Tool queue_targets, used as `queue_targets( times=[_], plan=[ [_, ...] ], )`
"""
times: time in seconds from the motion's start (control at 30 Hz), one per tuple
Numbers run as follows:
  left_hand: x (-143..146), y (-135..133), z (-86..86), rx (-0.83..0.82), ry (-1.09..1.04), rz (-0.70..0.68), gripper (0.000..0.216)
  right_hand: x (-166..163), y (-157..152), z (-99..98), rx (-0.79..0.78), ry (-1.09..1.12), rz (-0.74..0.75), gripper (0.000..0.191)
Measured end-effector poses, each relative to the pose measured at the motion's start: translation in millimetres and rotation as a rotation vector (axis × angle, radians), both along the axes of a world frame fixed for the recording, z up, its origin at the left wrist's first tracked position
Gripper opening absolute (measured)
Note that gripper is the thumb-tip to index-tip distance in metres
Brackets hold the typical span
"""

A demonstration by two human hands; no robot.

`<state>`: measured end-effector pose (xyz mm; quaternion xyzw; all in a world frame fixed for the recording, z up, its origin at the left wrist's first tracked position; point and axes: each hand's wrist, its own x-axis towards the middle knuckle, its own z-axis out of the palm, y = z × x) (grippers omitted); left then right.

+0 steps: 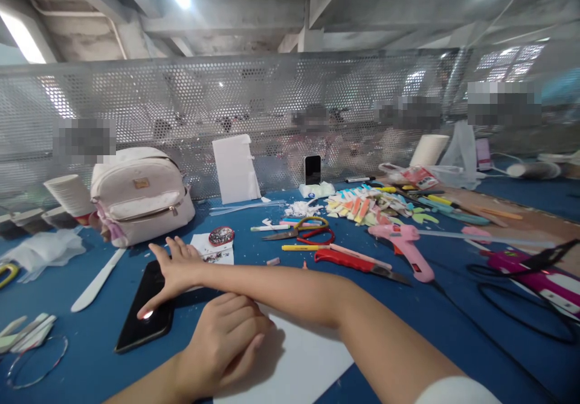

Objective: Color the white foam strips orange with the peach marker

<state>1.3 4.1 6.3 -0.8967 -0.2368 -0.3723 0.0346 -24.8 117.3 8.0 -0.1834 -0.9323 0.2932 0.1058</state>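
My right hand reaches across to the left with its fingers spread over a black smartphone. Its thumb touches the lower part of the screen, beside a small bright spot. Below my right forearm, my left hand is curled into a loose fist, and nothing sticks out of it. Under and beside that fist lies a sheet of white paper. Just beyond the right hand, a small red-rimmed dish of glittery bits rests on a white scrap.
A white backpack stands at the back left by paper cups. Ahead lie scissors, a red utility knife and a pile of colored strips. A pink glue gun trails its cord at right. Perforated metal panels close the back.
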Motion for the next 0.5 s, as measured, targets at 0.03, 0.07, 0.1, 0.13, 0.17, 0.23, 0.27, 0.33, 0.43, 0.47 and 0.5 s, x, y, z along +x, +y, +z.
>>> queue_targets(
  times=[0.03, 0.07, 0.1, 0.13, 0.17, 0.23, 0.27, 0.33, 0.43, 0.47, 0.5],
  plan=[
    [-0.2, 0.0, -0.2, 0.001, 0.001, 0.001, 0.026, -0.6, 0.2, -0.6, 0.000, 0.007, 0.002, 0.143],
    [-0.3, 0.0, -0.4, 0.002, 0.001, 0.001, 0.026, -1.1, 0.2, -0.8, 0.002, 0.009, 0.002, 0.143],
    [-0.4, -0.1, -0.7, 0.002, 0.002, 0.001, 0.026, -1.3, 0.1, -0.6, 0.005, 0.006, 0.004, 0.143],
    [-0.5, -0.3, -1.0, 0.002, 0.002, 0.001, 0.026, -1.2, -0.2, -0.2, 0.010, 0.000, 0.005, 0.143],
    [-0.5, -0.5, -1.1, 0.001, 0.003, 0.002, 0.026, -0.9, -0.5, 0.4, 0.015, -0.005, 0.005, 0.143],
    [-0.5, -0.9, -1.3, 0.000, 0.008, 0.004, 0.025, 0.3, -1.4, 1.5, 0.020, -0.008, 0.006, 0.142],
    [-0.4, -1.0, -1.2, 0.003, 0.009, 0.005, 0.025, 1.0, -1.8, 1.6, 0.019, -0.011, 0.006, 0.142],
    [-0.2, -1.1, -1.0, 0.007, 0.010, 0.008, 0.025, 1.8, -2.3, 1.1, 0.013, -0.012, 0.006, 0.142],
    [-0.2, -0.8, -0.8, 0.009, 0.010, 0.006, 0.026, 0.8, -3.4, -0.1, -0.002, 0.027, -0.002, 0.142],
    [-0.2, -0.8, -0.8, 0.008, 0.010, 0.003, 0.026, -0.3, -4.2, 0.1, -0.018, 0.068, -0.021, 0.138],
    [-0.3, -0.8, -0.9, 0.009, 0.011, -0.003, 0.025, -1.4, -5.3, 1.0, -0.054, 0.126, -0.056, 0.129]
  ],
)
